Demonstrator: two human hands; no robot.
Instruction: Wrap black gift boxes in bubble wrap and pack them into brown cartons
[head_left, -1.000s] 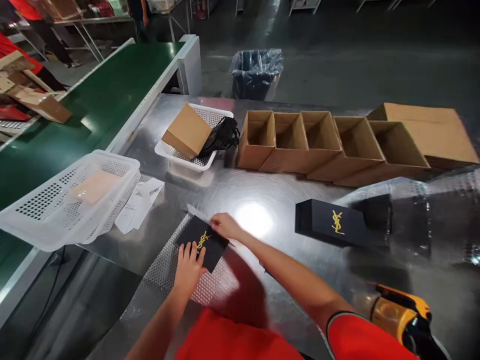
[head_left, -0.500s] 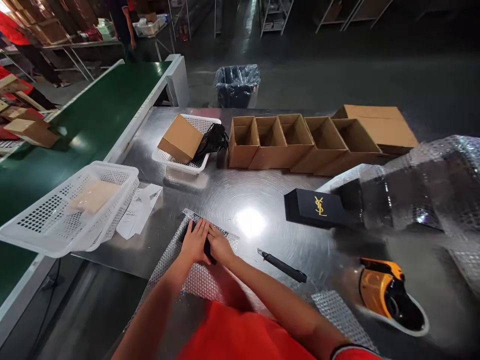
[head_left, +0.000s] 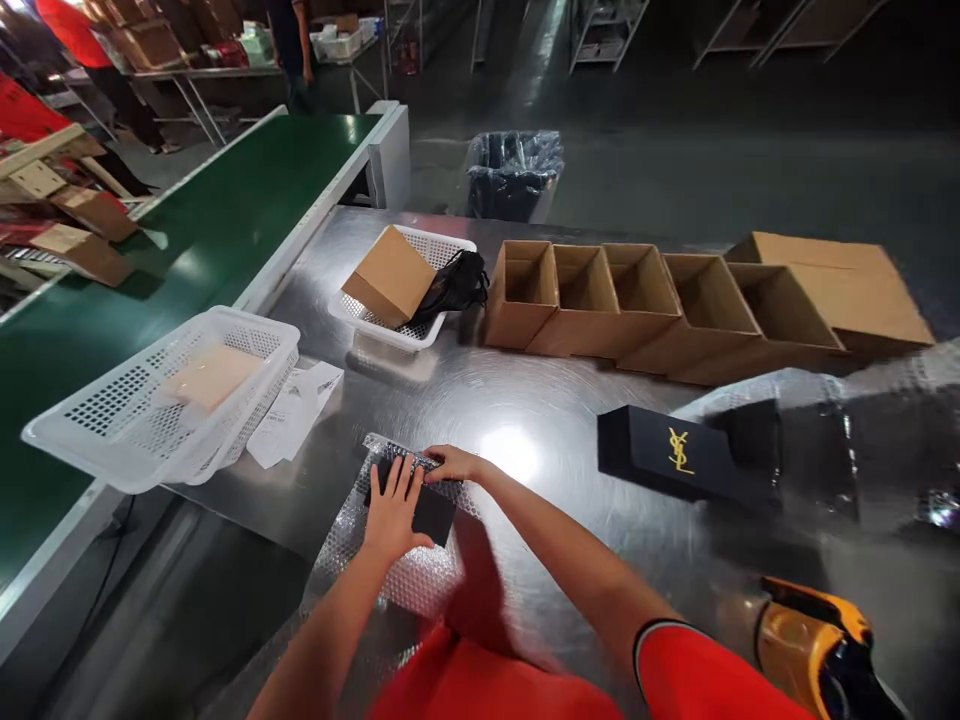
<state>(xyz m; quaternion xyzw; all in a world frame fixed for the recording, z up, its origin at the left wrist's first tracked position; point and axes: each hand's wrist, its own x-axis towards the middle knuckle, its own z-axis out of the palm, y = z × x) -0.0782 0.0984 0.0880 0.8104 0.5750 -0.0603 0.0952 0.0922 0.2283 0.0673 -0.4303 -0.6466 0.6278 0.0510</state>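
My left hand (head_left: 394,512) lies flat with fingers spread on a small black box (head_left: 435,515), which rests on a sheet of bubble wrap (head_left: 341,535) at the near side of the metal table. At the box's far right edge, my right hand (head_left: 454,464) has its fingers closed on the far part of the bubble wrap, with its palm raised off the table. The sheet runs from beyond the box toward my body. My left hand covers part of the box, so its top is only partly seen.
A black box with a gold logo (head_left: 679,450) sits at right beside wrapped black boxes (head_left: 817,450). An orange tape dispenser (head_left: 810,640) stands near right. Open cartons (head_left: 574,325) line the back. White baskets (head_left: 255,340) and papers (head_left: 296,415) lie left, beside a green conveyor (head_left: 217,215).
My right hand has slid off the box to the bubble wrap at its far edge. My left hand has spread over the box. The view has shifted; the cutter knife no longer shows.
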